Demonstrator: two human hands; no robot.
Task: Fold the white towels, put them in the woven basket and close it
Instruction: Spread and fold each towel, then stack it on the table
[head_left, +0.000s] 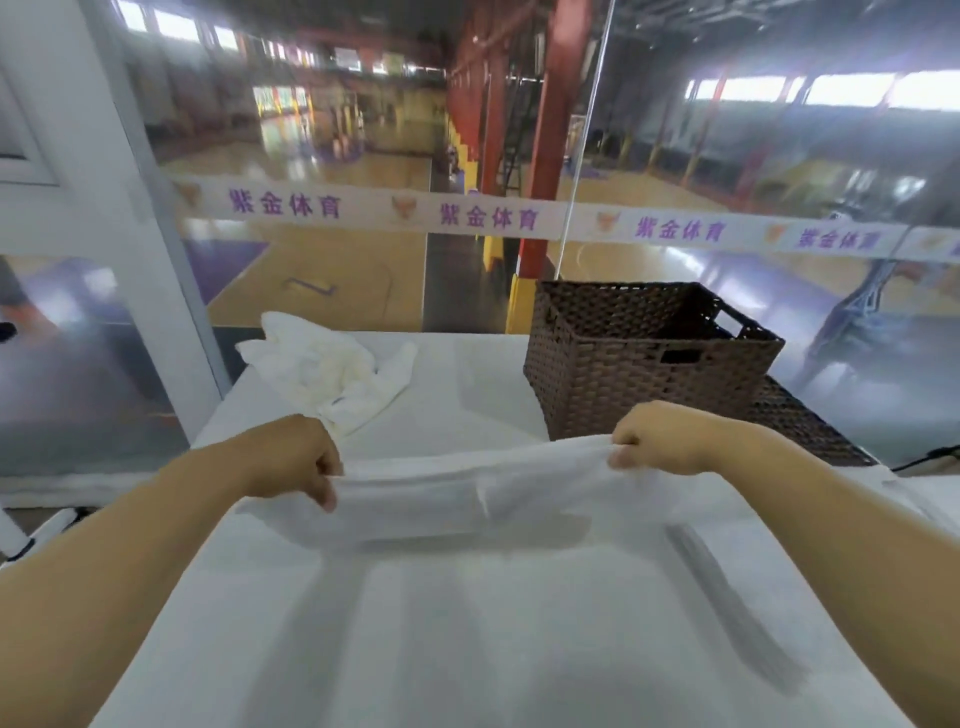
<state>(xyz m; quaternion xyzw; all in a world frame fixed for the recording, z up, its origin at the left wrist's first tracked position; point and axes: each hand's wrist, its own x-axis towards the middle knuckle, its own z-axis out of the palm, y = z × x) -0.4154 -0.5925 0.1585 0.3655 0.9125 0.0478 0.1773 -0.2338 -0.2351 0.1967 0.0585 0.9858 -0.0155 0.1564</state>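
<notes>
Here, a white towel (467, 493) is stretched in a long, loosely gathered band between two hands, just above the near part of the white-covered worktop (467, 649). The left hand (298, 457) grips one end, its fingers (324, 491) curled down round the cloth. The right hand (660, 436) pinches the other end, with thumb and curled fingers closed on the bunched edge. The middle of the towel sags toward the worktop.

A crumpled heap of towels (327, 369) lies at the far left of the worktop. At the far right stands the brown woven basket (639, 384), upright and open at the top. Its flat woven lid (810, 431) lies low against its right side. Behind the worktop is a glass wall (337, 130) with a white strip (488, 215) of purple characters across it.
</notes>
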